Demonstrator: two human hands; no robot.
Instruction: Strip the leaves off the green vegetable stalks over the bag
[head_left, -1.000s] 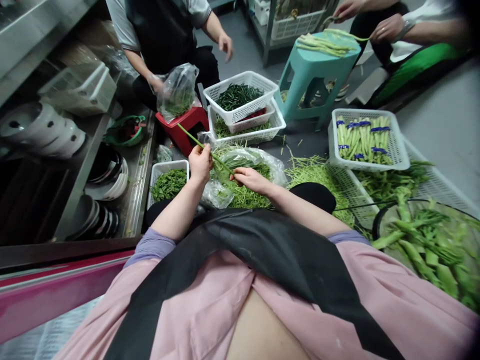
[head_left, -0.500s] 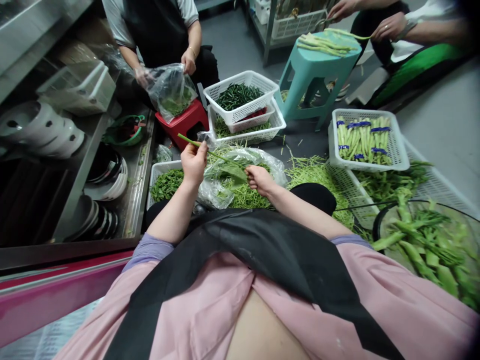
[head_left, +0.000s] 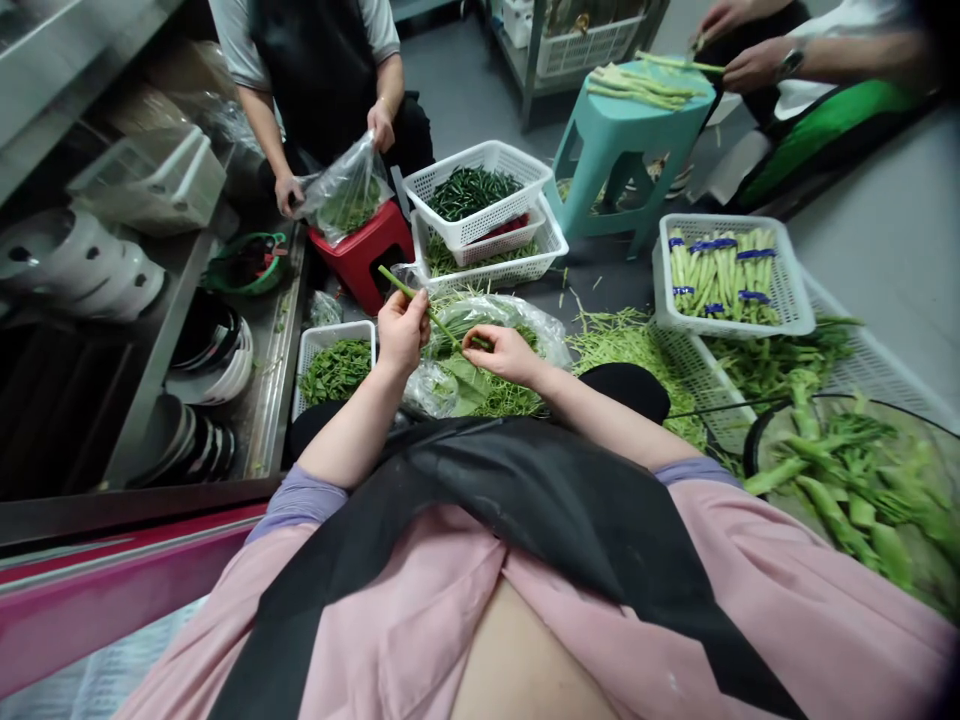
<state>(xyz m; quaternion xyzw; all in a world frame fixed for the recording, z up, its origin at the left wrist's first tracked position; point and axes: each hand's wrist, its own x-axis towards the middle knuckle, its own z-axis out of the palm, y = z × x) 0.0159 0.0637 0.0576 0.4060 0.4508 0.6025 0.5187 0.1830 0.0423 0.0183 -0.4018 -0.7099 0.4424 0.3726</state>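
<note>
A long thin green leafy stalk slants across in front of me, its cut end pointing up and to the left. My left hand is closed around its upper part. At the lower end, the fingers of my right hand are curled in a pinch on the stalk. A broad green leaf hangs below the right fingers. Beneath both hands lies a clear plastic bag spread open with thin green trimmings in it. Left of my left hand is a white basket of green leaves.
Stacked white baskets stand ahead, beside a red stool. Bundled stalks fill a basket at right, near a bowl of thick green stems. Two co-workers sit ahead, one handling a bag, one at a teal stool.
My hands have come closer together along the stalk, the left moving right and the right moving left. The leaf hangs lower. The co-worker's bag is pulled up taller.
</note>
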